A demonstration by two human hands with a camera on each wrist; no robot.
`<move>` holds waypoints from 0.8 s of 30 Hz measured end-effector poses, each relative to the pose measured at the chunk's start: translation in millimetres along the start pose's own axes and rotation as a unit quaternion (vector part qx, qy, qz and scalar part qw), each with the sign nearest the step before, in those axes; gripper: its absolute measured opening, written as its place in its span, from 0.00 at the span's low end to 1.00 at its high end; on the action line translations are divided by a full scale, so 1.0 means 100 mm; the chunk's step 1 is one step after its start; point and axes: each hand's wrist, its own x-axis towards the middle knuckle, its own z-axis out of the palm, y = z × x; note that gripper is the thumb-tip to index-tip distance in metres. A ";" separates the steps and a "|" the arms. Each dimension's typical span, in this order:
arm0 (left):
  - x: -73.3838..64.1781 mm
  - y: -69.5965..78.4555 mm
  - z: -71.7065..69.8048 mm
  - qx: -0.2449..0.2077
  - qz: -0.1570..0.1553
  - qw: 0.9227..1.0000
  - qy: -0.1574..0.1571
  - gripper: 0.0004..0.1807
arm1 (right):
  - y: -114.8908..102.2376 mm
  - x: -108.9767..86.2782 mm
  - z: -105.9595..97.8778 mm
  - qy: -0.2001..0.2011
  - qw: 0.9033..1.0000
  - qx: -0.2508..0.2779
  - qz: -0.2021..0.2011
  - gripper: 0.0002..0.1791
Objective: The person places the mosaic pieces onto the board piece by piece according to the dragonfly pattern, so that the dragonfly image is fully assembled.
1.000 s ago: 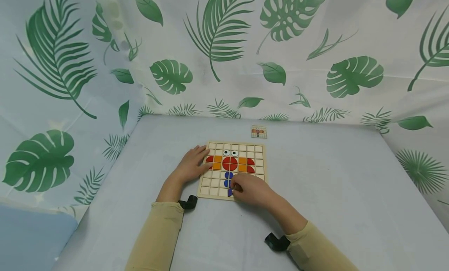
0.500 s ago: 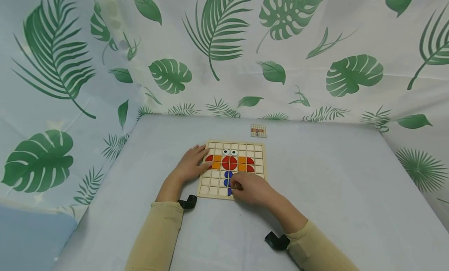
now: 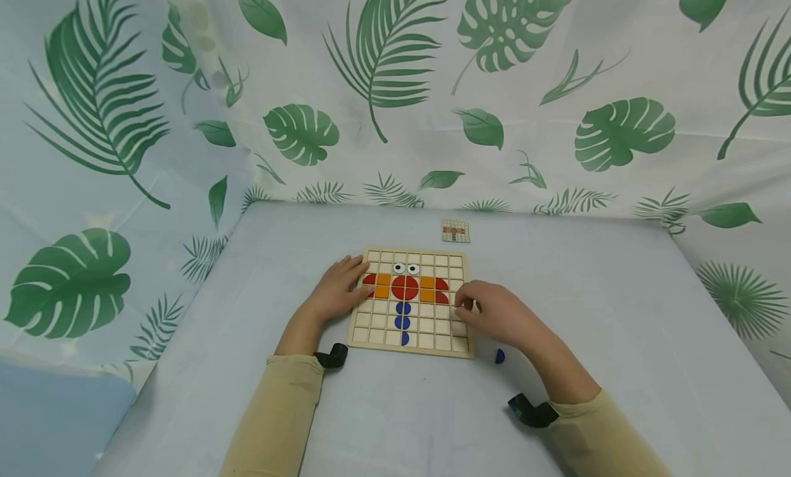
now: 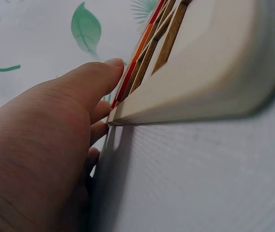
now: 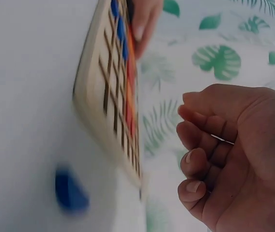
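A wooden grid board (image 3: 383, 347) lies flat on the table, seen edge-on in both wrist views. Its cells carry eye tiles (image 3: 406, 268), red quarter-round tiles (image 3: 405, 287), orange square tiles (image 3: 427, 289) and a column of blue tiles (image 3: 403, 315). The lowest blue tile is a single half-round. My left hand (image 3: 336, 289) rests on the board's left edge, fingers extended, thumb near the red tile. My right hand (image 3: 494, 312) is over the board's right edge, fingers curled and thumb meeting the forefinger; nothing shows between the fingertips. A loose blue half-round tile (image 3: 500, 356) lies below it.
A small pattern card (image 3: 456, 231) lies beyond the board, showing a similar figure. Leaf-print cloth (image 3: 525, 141) hangs behind and at the left of the white table (image 3: 587, 292). A black wrist device (image 3: 533, 411) sits on my right arm.
My right hand has moved right and slightly away from me, off the lowest blue tile. The loose blue half-round on the table has come into view. My left hand has stayed put.
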 end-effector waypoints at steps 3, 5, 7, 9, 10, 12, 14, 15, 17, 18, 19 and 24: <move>0.00 0.00 0.00 0.002 0.000 1.000 -0.001 0.37 | 0.17 -0.10 -0.08 0.003 1.000 0.002 0.009 0.03; 0.00 0.01 0.00 0.003 -0.001 1.000 -0.002 0.37 | 0.29 -0.17 -0.10 0.006 1.000 0.006 0.008 0.04; 0.00 0.01 0.00 0.003 -0.002 1.000 -0.003 0.37 | 0.40 -0.23 -0.11 0.010 1.000 0.010 0.006 0.05; -0.01 0.02 0.00 0.003 -0.004 1.000 -0.004 0.37 | 0.50 -0.29 -0.12 0.012 1.000 0.012 0.002 0.05; -0.01 0.02 0.00 0.004 -0.004 1.000 -0.005 0.37 | 0.54 -0.32 -0.12 0.012 1.000 0.014 0.000 0.05; -0.01 0.01 0.00 0.004 -0.005 1.000 -0.005 0.37 | 0.61 -0.38 -0.12 0.005 1.000 0.021 -0.006 0.05; -0.01 0.01 0.00 0.004 -0.005 1.000 -0.005 0.37 | 0.67 -0.43 -0.12 -0.007 0.999 0.034 -0.013 0.07; -0.01 0.01 0.00 0.004 -0.005 1.000 -0.005 0.37 | 0.71 -0.45 -0.11 -0.013 0.999 0.041 -0.017 0.07; -0.01 0.00 0.00 0.003 -0.003 1.000 -0.005 0.37 | 0.77 -0.49 -0.09 -0.028 0.998 0.058 -0.027 0.09; -0.01 0.00 0.00 0.002 -0.002 1.000 -0.004 0.37 | 0.80 -0.50 -0.07 -0.035 0.997 0.066 -0.031 0.09; -0.01 0.01 0.00 0.003 -0.002 1.000 -0.005 0.37 | 0.83 -0.52 -0.06 -0.040 0.996 0.071 -0.037 0.10; -0.01 0.02 0.00 0.002 -0.002 1.000 -0.003 0.37 | 0.92 -0.55 0.01 -0.073 0.992 0.074 -0.074 0.12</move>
